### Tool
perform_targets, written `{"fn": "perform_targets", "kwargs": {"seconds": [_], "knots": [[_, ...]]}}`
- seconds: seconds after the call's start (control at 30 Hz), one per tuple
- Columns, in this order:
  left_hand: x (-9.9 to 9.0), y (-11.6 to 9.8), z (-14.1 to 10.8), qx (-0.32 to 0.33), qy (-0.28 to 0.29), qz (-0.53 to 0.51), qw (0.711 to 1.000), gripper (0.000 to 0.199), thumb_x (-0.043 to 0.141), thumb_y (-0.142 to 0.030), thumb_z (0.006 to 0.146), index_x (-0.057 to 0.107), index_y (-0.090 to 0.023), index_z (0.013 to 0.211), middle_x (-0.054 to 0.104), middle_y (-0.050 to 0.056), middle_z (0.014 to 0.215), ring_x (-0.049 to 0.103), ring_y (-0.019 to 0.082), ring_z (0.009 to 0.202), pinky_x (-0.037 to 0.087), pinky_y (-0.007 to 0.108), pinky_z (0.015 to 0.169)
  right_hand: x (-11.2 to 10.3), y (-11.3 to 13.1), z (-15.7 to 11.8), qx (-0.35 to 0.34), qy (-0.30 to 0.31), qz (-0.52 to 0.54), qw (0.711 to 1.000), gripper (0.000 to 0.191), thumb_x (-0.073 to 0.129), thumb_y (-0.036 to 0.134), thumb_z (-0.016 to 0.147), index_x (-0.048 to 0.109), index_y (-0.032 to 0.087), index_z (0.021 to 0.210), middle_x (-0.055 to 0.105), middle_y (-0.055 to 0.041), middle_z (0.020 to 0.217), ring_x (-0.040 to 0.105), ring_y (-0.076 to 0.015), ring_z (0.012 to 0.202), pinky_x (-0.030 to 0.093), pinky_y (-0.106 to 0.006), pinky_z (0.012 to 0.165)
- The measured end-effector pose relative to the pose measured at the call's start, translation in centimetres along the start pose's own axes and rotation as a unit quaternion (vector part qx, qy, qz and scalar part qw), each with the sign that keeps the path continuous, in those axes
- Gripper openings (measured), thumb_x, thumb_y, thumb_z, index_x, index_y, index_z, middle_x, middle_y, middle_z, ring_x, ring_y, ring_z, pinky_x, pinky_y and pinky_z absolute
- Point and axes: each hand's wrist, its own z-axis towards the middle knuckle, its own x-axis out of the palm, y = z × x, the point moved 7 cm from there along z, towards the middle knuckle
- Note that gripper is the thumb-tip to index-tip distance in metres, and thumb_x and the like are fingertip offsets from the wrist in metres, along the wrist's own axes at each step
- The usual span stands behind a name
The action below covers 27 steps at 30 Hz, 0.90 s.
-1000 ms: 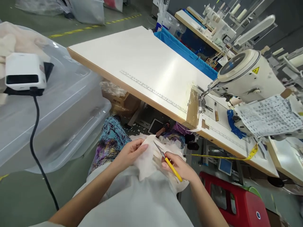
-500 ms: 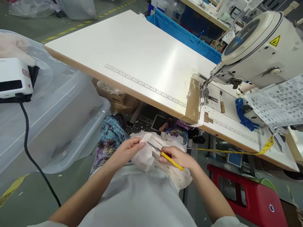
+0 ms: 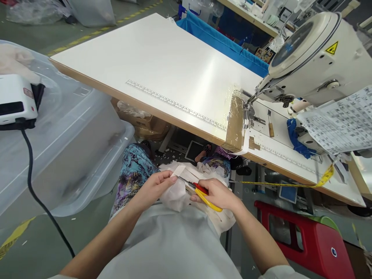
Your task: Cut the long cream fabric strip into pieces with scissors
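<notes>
Over my lap lies a bundle of thin pale fabric [image 3: 209,209]. My left hand [image 3: 155,188] pinches a piece of it, whose flat whitish strip [image 3: 178,170] sticks up past my fingertips. My right hand [image 3: 216,193] grips scissors [image 3: 207,200] with yellow and red handles. Their blades point left and reach the strip beside my left fingertips. Whether the blade tips are closed on the cloth is too small to tell.
Ahead stands a white sewing table [image 3: 174,66] with a printed ruler. On its right are a sewing machine [image 3: 314,62] and a wooden-handled tool [image 3: 271,126]. Plastic bins [image 3: 95,124] are at left, a red stool [image 3: 319,240] at lower right. A yellow tape measure [image 3: 327,176] hangs there.
The scissors' handles have spread, and the red handle now shows beside the yellow one. My left hand keeps its pinch on the fabric. The view has shifted slightly.
</notes>
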Motion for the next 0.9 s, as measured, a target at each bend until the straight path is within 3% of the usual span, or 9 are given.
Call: {"fn": "perform_targets", "kwargs": {"seconds": [0.17,0.37,0.63,0.77,0.9], "knots": [[0.1,0.2,-0.2,-0.004,0.005,-0.008,1.000,0.047,0.070,-0.060,0.074,0.061,-0.014,0.081,0.060,0.000,0.069,0.051,0.011,0.059,0.039,0.021,0.055,0.0,-0.1,-0.2,0.014,-0.019,-0.015,1.000,0.059,0.049,0.074,0.083,0.040,0.021,0.061,0.035,0.0054,0.055,0.028,-0.0097,0.051,0.018,-0.025,0.051],[0.4,0.4,-0.1,-0.006,0.016,-0.012,1.000,0.046,0.070,-0.059,0.074,0.056,-0.015,0.078,0.061,0.001,0.071,0.051,0.012,0.059,0.038,0.021,0.055,-0.2,0.7,-0.1,0.007,-0.036,-0.076,0.996,0.054,0.052,0.071,0.084,0.048,0.020,0.067,0.045,0.0028,0.060,0.031,-0.0107,0.053,0.019,-0.026,0.051],[0.7,0.4,-0.3,-0.006,0.019,0.006,1.000,0.047,0.068,-0.061,0.075,0.059,-0.015,0.079,0.059,0.000,0.068,0.051,0.012,0.059,0.038,0.021,0.055,-0.1,0.3,-0.3,0.031,-0.061,-0.019,0.997,0.055,0.058,0.069,0.081,0.041,0.020,0.060,0.039,0.0048,0.053,0.033,-0.0098,0.050,0.020,-0.025,0.050],[0.3,-0.1,-0.3,0.012,0.003,0.058,0.998,0.049,0.065,-0.063,0.077,0.062,-0.015,0.081,0.060,0.000,0.070,0.051,0.012,0.061,0.039,0.021,0.056,-2.3,-0.2,-2.4,0.040,-0.124,0.000,0.991,0.052,0.057,0.067,0.082,0.042,0.021,0.063,0.042,0.0043,0.057,0.035,-0.0110,0.053,0.023,-0.024,0.051],[-3.0,-1.9,-0.6,0.079,-0.110,0.126,0.983,0.047,0.068,-0.063,0.074,0.068,-0.017,0.082,0.068,0.002,0.079,0.058,0.017,0.074,0.045,0.022,0.066,-6.4,-1.1,-7.1,0.079,-0.210,0.000,0.975,0.047,0.050,0.065,0.086,0.046,0.022,0.070,0.051,0.0009,0.067,0.043,-0.0135,0.059,0.031,-0.025,0.056]]}}
